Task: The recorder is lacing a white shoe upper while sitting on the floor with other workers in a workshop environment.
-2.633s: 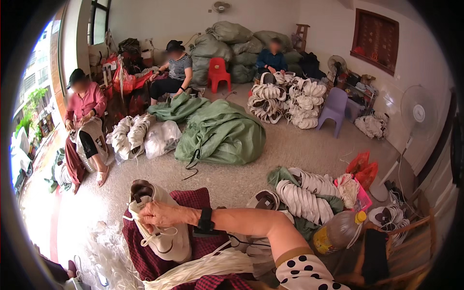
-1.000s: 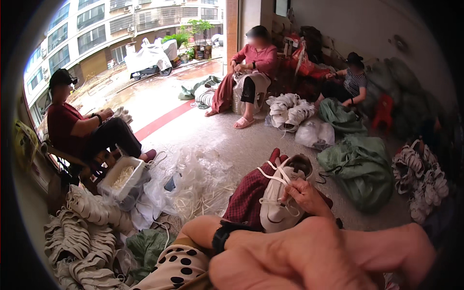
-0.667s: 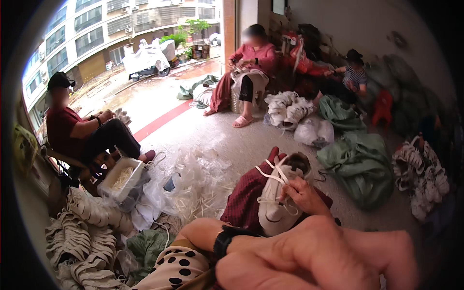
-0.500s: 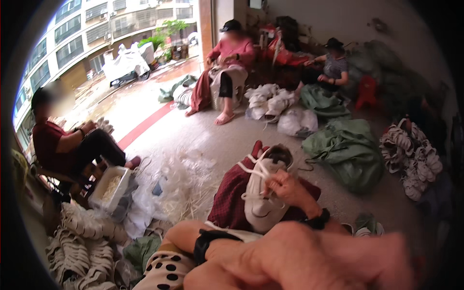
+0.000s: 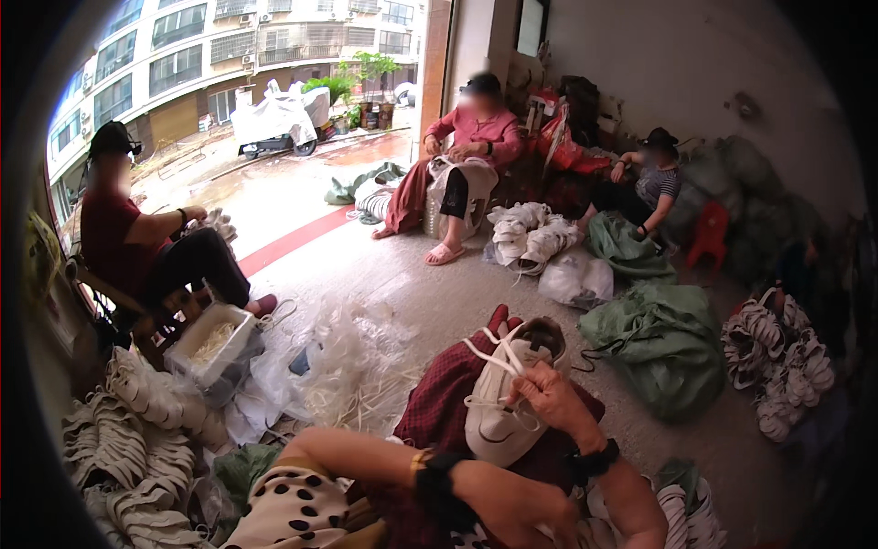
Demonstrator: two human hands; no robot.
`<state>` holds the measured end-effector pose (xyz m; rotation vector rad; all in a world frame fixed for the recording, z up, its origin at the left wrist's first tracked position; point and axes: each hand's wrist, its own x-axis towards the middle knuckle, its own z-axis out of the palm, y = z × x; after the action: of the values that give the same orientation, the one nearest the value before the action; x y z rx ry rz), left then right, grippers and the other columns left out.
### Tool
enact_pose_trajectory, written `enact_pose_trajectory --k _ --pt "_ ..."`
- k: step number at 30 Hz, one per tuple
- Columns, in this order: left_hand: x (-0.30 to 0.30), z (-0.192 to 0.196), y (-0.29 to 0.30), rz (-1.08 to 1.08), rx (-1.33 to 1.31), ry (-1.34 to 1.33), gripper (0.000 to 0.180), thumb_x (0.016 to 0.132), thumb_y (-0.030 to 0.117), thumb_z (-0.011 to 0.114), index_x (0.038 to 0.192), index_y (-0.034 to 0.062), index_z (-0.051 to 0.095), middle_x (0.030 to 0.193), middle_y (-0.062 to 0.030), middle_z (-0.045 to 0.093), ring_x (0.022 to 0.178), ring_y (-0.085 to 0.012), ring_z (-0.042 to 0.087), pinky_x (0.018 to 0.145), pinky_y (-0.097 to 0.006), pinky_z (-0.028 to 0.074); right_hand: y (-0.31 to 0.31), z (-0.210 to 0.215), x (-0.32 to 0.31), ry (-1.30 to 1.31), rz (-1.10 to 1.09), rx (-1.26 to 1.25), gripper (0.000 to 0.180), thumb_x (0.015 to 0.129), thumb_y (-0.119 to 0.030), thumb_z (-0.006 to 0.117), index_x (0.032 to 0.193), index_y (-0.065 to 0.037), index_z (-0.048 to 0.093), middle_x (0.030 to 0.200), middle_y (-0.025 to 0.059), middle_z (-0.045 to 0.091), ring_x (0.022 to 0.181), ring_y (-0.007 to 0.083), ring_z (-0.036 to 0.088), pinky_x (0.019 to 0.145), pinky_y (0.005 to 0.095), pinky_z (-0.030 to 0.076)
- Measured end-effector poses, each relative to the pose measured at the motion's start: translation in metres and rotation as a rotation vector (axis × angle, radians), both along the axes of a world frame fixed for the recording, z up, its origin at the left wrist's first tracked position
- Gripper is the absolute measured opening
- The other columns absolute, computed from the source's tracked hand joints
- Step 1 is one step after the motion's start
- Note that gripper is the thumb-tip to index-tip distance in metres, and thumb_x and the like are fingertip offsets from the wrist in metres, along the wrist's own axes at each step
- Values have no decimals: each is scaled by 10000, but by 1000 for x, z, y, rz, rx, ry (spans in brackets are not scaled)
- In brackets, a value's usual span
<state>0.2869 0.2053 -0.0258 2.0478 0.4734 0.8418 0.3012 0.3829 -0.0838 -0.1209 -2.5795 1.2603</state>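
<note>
A white sneaker (image 5: 498,424) rests on my lap over dark red checked cloth (image 5: 430,403), its opening pointing away from me. White laces (image 5: 494,352) stand up in loops from its front. My right hand (image 5: 546,400), with a black band at the wrist, is closed in a pinch on the shoelace at the sneaker's right side. Below the sneaker, my left hand (image 5: 512,499) is bent downward close to my body. Its fingertips are mostly hidden, so I cannot see whether they hold anything. More white shoes (image 5: 675,517) lie beside my right forearm.
Stacked pale shoe pieces (image 5: 137,448) fill the lower left, near a white bin (image 5: 215,343) and clear plastic bags (image 5: 334,357). A green sack (image 5: 654,348) lies ahead right, with a shoe pile (image 5: 777,361) beyond. Three people sit around, and a red stool (image 5: 707,233) stands far right.
My left hand has dropped from a blurred position close to the camera to below the sneaker. My right hand keeps its pinch on the lace. The whole view has shifted slightly.
</note>
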Motion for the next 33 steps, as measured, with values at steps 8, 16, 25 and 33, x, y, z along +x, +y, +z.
enact_pose_trajectory --k 8,16,25,33 --pt "-103 -80 -11 1256 130 365 343 898 330 704 778 10 674 654 -154 607 631 -345 636 583 -452 477 10 2 -2 48 95 -89 275 1049 -223 524 916 -20 653 857 52 711 850 143 669 812 310 516" --pt "-121 -128 2 1282 8 360 393 851 403 760 832 16 696 847 -160 667 817 -320 662 730 -421 516 5 4 -5 -30 74 -177 264 1052 -199 513 911 -18 644 858 44 692 859 130 661 819 301 517" --pt "-133 -121 -8 1196 29 333 391 864 388 751 821 1 712 818 -172 672 767 -316 675 701 -416 520 0 9 -12 -67 66 -137 290 1062 -206 500 903 -18 652 892 45 679 854 142 674 845 308 518" --pt "-48 -21 1 657 215 589 441 893 368 739 1115 -3 657 1054 -194 685 961 -364 676 836 -430 545 21 -12 -16 18 105 -9 309 1037 -160 452 835 -20 638 781 47 680 759 162 652 755 326 522"
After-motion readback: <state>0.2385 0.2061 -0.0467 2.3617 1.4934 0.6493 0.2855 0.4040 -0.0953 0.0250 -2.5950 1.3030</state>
